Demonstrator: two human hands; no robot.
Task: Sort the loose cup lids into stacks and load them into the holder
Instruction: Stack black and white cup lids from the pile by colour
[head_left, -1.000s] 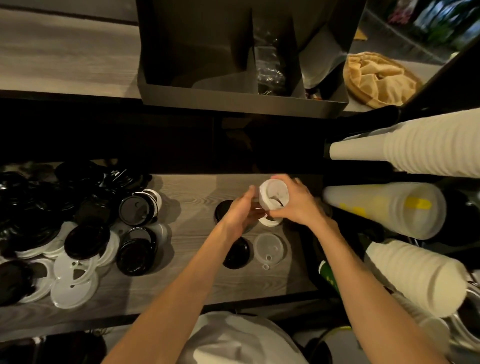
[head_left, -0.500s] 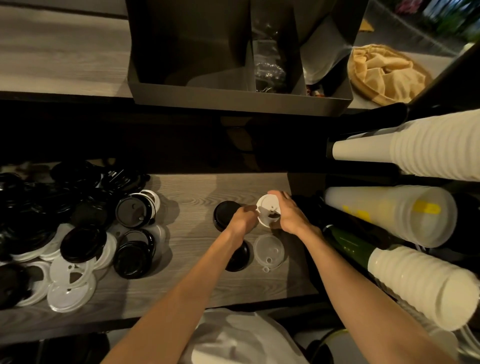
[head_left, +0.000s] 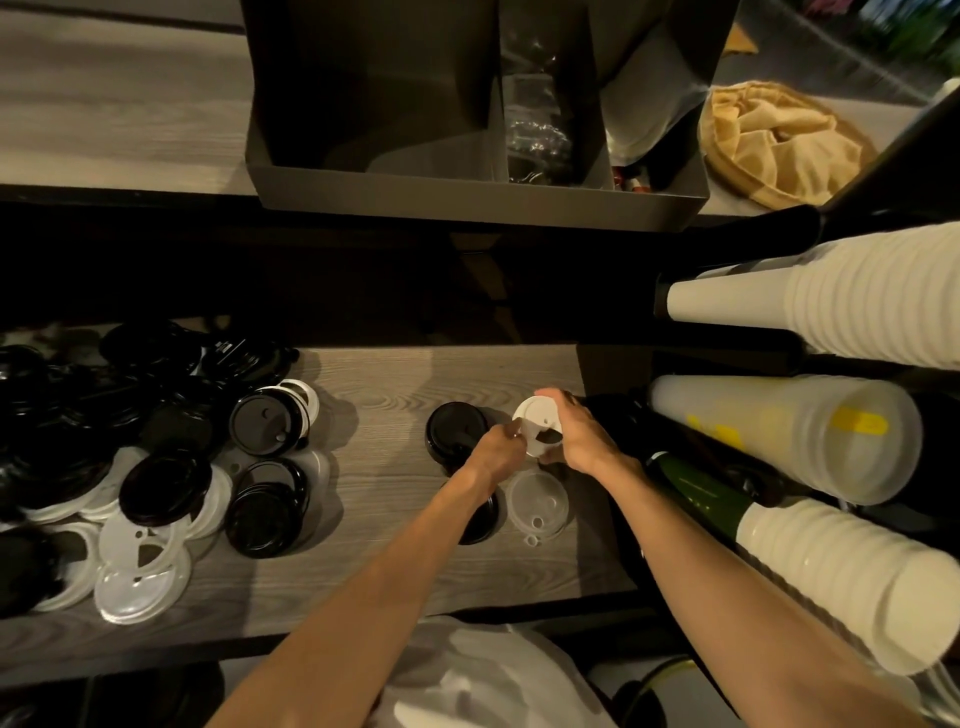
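Two hands meet over the right part of the lower wooden shelf (head_left: 395, 384). The right hand (head_left: 582, 439) wraps its fingers round a short stack of white lids (head_left: 537, 423), tilted so the top face shows, and the left hand (head_left: 493, 452) pinches the stack's lower left edge. Just left of the stack, a black lid stack (head_left: 452, 428) stands on the shelf, touching or nearly touching the left hand. Below the hands lies a clear lid (head_left: 537, 501), and beside it a second black lid (head_left: 480, 522) is partly hidden under the left forearm. Bare wood lies between these and the loose pile of black and white lids (head_left: 156, 457), which covers the shelf's left part up to its front edge. To the right, the shelf ends at a dark wall, past which sleeves of white paper cups (head_left: 841, 291) and a sleeve of clear cups (head_left: 789, 434) lie sideways, near the right forearm. Above, on the upper wooden counter (head_left: 114, 119), stands a dark divided holder (head_left: 467, 195); its left compartment is wide, and its narrower middle one contains clear items that cannot be identified. A basket with tan cloth (head_left: 779, 140) sits to its right.
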